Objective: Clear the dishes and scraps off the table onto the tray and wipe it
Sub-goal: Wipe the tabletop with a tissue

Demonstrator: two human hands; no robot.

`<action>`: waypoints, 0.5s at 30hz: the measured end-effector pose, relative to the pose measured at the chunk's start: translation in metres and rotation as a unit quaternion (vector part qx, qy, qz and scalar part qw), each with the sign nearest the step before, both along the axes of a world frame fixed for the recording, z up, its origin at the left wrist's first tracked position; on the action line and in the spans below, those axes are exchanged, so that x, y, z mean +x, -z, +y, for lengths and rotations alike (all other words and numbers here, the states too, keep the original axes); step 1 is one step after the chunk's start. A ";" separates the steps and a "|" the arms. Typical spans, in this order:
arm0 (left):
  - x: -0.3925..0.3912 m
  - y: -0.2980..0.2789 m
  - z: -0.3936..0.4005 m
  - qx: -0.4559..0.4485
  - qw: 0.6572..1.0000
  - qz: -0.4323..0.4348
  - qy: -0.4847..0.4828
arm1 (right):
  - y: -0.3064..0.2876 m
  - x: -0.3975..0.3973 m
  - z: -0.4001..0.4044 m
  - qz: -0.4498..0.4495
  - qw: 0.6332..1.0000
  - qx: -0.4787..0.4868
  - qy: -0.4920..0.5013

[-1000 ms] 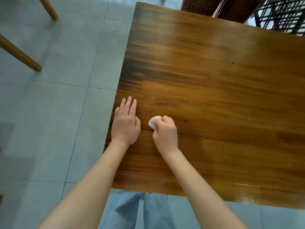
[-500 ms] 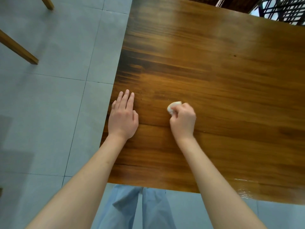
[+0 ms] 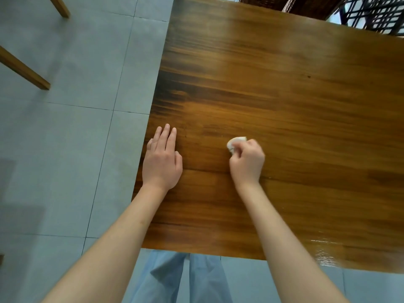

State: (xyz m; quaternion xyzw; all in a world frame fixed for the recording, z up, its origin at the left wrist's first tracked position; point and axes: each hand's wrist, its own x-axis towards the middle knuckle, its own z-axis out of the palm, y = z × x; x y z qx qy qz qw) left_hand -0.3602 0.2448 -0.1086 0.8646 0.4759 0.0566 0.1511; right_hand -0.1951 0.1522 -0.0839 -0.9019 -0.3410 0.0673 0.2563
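On the grey tiled floor (image 3: 65,138) at far left stand two wooden legs (image 3: 24,71). The left hand (image 3: 161,162) lies flat on the table (image 3: 284,106) by its left edge, fingers straight and together, holding nothing. To its right, well apart, the right hand (image 3: 247,162) curls its fingers round a small white wad of tissue (image 3: 236,142) — the wad pokes out beyond the knuckles, pressed on the wood. Wicker chairs (image 3: 306,3) show at the far edge.
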 end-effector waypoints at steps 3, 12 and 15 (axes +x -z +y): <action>0.000 -0.002 -0.001 -0.006 1.000 0.000 -0.002 | -0.002 -0.035 -0.018 0.010 0.998 0.016 -0.056; 0.001 -0.003 0.000 -0.020 1.000 0.000 -0.003 | -0.009 -0.055 -0.043 0.041 0.996 -0.014 -0.076; 0.001 -0.003 -0.001 -0.026 1.000 -0.002 -0.005 | -0.011 -0.053 -0.041 0.053 0.995 -0.021 -0.076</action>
